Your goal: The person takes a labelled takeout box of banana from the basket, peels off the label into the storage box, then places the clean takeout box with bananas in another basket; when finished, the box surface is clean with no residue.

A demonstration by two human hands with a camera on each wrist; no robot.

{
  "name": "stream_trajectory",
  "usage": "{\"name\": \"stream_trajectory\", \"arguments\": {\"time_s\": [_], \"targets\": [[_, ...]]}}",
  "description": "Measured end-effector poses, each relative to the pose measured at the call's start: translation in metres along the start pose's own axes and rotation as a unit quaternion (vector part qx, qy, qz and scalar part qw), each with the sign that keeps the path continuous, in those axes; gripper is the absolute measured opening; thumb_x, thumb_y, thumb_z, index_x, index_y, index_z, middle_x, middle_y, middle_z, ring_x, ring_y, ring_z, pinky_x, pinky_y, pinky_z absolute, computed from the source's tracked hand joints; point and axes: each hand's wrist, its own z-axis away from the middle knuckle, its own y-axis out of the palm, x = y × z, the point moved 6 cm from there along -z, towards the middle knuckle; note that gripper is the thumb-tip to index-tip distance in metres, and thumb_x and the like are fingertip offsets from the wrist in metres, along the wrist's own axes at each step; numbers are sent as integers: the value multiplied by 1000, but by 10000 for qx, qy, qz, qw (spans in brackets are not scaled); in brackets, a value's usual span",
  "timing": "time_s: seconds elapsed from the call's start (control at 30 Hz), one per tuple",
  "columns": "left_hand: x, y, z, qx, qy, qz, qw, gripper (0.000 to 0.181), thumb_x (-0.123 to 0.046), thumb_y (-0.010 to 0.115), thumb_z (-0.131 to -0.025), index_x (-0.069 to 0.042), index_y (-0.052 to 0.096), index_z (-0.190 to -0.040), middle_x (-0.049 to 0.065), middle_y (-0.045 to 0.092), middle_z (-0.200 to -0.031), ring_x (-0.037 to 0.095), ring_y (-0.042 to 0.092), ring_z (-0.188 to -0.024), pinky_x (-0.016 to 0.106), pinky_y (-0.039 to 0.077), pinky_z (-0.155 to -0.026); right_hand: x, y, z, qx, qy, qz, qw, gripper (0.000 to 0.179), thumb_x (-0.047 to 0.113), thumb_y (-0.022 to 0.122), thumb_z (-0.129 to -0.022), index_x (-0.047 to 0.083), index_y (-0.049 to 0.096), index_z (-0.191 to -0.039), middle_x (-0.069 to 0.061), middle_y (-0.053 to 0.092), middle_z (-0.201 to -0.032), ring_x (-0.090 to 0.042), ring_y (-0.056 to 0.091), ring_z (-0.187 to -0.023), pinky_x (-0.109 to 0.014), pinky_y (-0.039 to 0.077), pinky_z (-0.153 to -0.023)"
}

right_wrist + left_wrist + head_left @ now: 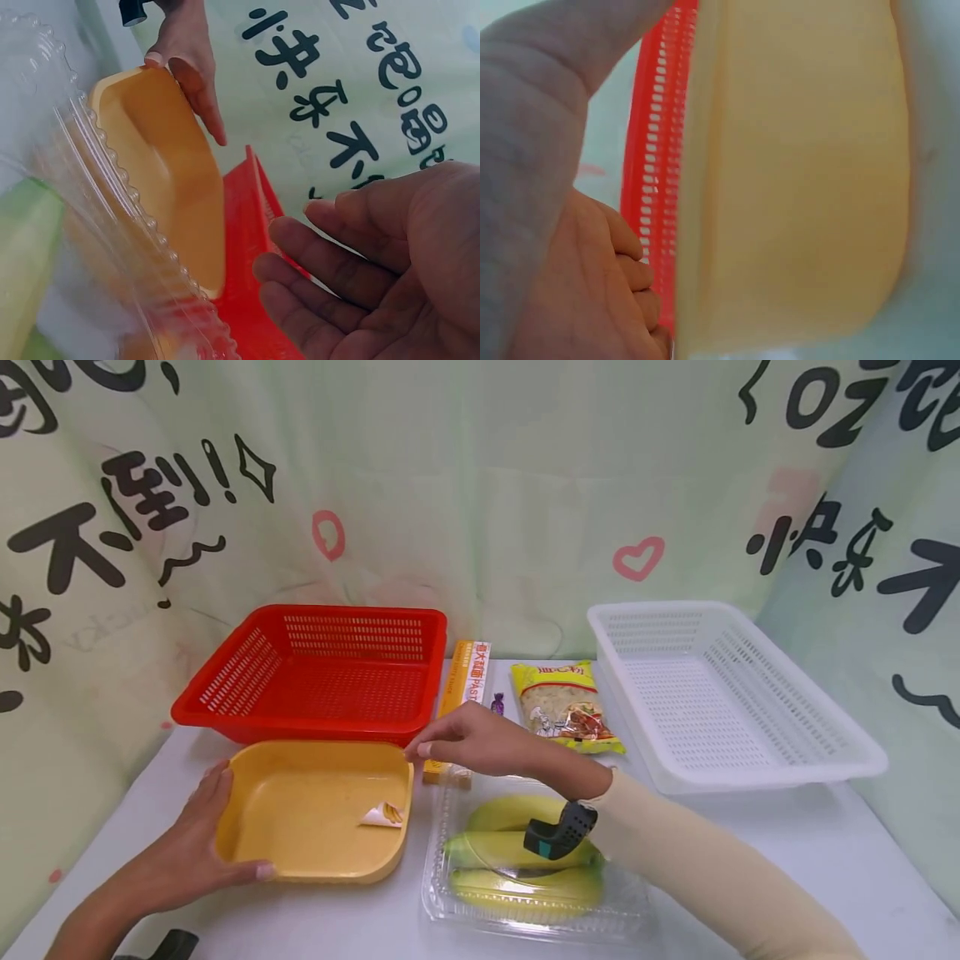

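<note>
In the head view, my left hand (191, 843) grips the near left corner of a yellow plastic basin (300, 810), thumb along the front and fingers at the left side. A small white packet with a yellow picture (383, 815) lies inside the basin. My right hand (476, 739) hovers at the basin's far right corner. In the right wrist view its loosely bent fingers (330, 262) hold nothing and look apart from the rim. Under the right forearm sits a clear plastic box (465, 910) with several bananas (525, 889).
Behind the basin stands a red plastic basket (337, 702). A white basket (720, 710) is at the back right. Between them lie an orange pasta box (456, 681), a small purple-wrapped candy (497, 702) and a yellow food bag (566, 706). A printed curtain (540, 527) hangs behind.
</note>
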Motion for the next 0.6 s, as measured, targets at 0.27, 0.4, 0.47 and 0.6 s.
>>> {"name": "stream_trajectory", "arguments": {"time_s": [0.27, 0.4, 0.47, 0.6], "targets": [[-40, -6, 2, -395, 283, 98, 9988, 120, -53, 74, -80, 1, -4, -153, 21, -6, -160, 49, 14, -138, 71, 32, -95, 1, -7, 20, -175, -12, 265, 9995, 25, 17, 56, -100, 9, 72, -117, 2, 72, -104, -14, 48, -62, -23, 41, -57], [-60, -6, 3, -530, 263, 237, 9980, 113, -55, 68, -85, -1, -3, -154, 17, -7, -161, 45, 4, -143, 70, 31, -96, -2, -10, 38, -316, 14, 457, 9985, 26, 18, 55, -100, 9, 71, -118, 0, 72, -106, -13, 42, -58, -24, 39, -55], [-70, -4, 3, -511, 298, 353, 9976, 110, -56, 65, -86, -2, -3, -154, 14, -8, -161, 43, 3, -144, 69, 30, -98, -4, -14, 50, -494, -72, 539, 9973, 27, 18, 54, -100, 8, 71, -118, -1, 71, -109, -13, 51, -66, -25, 46, -60], [-92, 1, 4, -467, 509, 507, 9963, 105, -60, 61, -87, -5, 2, -156, 10, -2, -162, 39, 7, -145, 66, 29, -101, -9, -23, 76, -897, -166, 579, 9941, 26, 18, 54, -100, 8, 71, -118, 0, 70, -114, -15, 63, -95, -31, 53, -82]]}}
